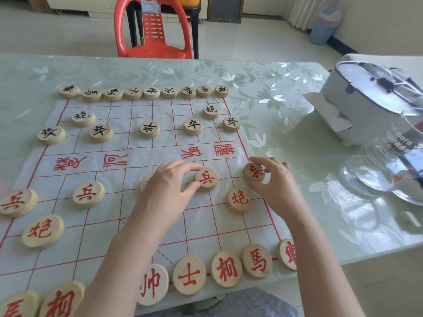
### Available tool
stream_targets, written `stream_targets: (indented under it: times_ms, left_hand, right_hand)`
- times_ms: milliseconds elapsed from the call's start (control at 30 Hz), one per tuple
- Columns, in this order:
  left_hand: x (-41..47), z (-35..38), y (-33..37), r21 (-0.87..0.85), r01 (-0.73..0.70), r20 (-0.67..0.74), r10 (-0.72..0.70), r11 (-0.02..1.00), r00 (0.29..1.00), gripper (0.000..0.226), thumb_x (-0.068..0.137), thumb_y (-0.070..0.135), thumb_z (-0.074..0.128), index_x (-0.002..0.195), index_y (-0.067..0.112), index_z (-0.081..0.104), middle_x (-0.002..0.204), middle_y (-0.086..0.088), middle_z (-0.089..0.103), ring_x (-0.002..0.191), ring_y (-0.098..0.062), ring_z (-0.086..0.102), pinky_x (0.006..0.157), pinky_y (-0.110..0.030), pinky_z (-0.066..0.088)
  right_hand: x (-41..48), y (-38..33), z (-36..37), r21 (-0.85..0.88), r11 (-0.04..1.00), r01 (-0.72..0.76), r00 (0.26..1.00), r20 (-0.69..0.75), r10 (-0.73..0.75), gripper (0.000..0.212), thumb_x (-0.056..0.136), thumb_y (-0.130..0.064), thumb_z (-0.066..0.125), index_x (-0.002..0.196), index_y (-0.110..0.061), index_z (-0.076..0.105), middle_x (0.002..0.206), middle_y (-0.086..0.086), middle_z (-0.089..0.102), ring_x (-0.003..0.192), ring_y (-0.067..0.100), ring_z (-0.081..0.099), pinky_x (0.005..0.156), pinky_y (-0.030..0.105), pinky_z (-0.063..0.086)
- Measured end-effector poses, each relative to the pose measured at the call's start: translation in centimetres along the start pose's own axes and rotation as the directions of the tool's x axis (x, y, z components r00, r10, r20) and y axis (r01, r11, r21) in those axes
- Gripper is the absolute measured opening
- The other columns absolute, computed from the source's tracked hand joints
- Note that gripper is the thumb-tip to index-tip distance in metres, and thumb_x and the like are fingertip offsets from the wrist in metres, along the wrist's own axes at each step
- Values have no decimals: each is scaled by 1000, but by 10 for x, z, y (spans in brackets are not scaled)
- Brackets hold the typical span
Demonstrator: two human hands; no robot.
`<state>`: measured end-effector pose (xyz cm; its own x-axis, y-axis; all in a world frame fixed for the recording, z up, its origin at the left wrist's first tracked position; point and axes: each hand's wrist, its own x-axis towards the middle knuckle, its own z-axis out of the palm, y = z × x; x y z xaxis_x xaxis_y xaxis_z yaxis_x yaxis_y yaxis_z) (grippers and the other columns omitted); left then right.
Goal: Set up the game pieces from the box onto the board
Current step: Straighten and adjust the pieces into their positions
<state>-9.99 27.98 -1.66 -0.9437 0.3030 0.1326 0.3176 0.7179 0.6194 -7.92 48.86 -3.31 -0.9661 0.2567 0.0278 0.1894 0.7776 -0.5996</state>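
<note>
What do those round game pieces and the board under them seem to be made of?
The game pieces: probably pale matte wood, thick discs with characters painted red or black. The board: a thin white sheet, likely plastic film or coated paper; it wrinkles and shines.

A thin white board (146,156) with a red grid lies flat. Round wooden black-lettered pieces (149,128) lie face up across its far half, red-lettered pieces (88,194) across the near; a tilted soldier (253,172) leans at the right edge
</note>
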Motion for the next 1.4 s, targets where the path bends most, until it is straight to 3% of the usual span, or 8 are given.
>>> stream_targets:
  times_ms: [300, 533, 667, 800, 900, 1033, 1167, 1400]
  left_hand:
    - [-1, -3, -5, 7, 28, -15, -28, 1000, 1000, 33, 88, 23, 58, 119, 31, 58, 123, 13, 56, 118, -6, 43, 81, -6, 21]
    - [-2, -3, -9, 6, 46, -10, -46, 999, 999, 32, 88, 24, 58, 119, 32, 58, 121, 14, 55, 117, -5, 43, 82, -9, 23]
    - [-2, -4, -13, -5, 44, -20, -44, 999, 999, 31, 87, 23, 59, 118, 30, 59, 114, 15, 55, 103, -4, 43, 81, -10, 25]
    - [-4, -5, -14, -20, 25, 6, -25, 999, 1000, 30, 87, 21, 59, 116, 27, 60, 115, 15, 56, 107, -5, 45, 80, -7, 24]
    - [3, -14, -16, 0, 30, 52, -30, 1000, 998, 30, 87, 21, 59, 116, 27, 60, 118, 11, 57, 90, -8, 44, 82, -13, 28]
    - [45, -23, -23, 29, 87, -73, -85, 996, 994, 31, 87, 19, 57, 118, 24, 61, 122, 4, 59, 112, -14, 52, 91, -22, 35]
    - [95, -10, -25, 56, 139, -112, -132, 989, 985, 38, 85, 19, 62, 123, 15, 57, 123, -5, 60, 113, -20, 53, 94, -29, 40]
    - [155, 23, -18, 253, 230, -114, -208, 940, 972, 76, 72, 50, 69, 128, 8, 41, 128, -13, 47, 118, -28, 45, 93, -36, 41]
  right_hand:
    - [3, 3, 4, 18, 998, -65, 995, -70, 66, 47, 76, -23, 74, 120, -18, 59, 102, -4, 50, 108, 20, 43, 91, 27, 36]
    - [1, 1, 2, -7, 997, -78, 996, -42, 78, 53, 77, -24, 72, 126, -18, 54, 118, 2, 54, 115, 22, 41, 102, 36, 33]
    - [-2, -6, -1, 94, 994, -57, 991, -112, 68, 47, 81, -28, 67, 126, -23, 53, 117, -5, 54, 113, 18, 41, 102, 36, 34]
    - [0, -19, 7, 160, 987, -27, 990, -132, 49, 35, 84, -24, 63, 118, -23, 59, 110, -6, 57, 107, 17, 44, 98, 35, 36]
    - [7, -29, 14, 166, 986, -20, 994, -100, 37, 35, 84, -21, 62, 119, -22, 59, 105, -7, 54, 112, 19, 43, 100, 36, 37]
    - [49, -33, 10, 88, 996, 8, 998, -63, -3, 35, 84, -24, 64, 118, -17, 59, 114, 2, 59, 110, 24, 49, 97, 37, 40]
    - [96, -37, 9, 28, 999, -42, 996, -72, 44, 47, 83, -32, 65, 123, -11, 54, 118, 10, 55, 111, 27, 48, 96, 37, 41]
    - [147, -51, 28, -42, 989, -142, 989, -54, 140, 69, 74, -46, 70, 122, -3, 46, 125, 12, 46, 116, 28, 47, 99, 38, 41]
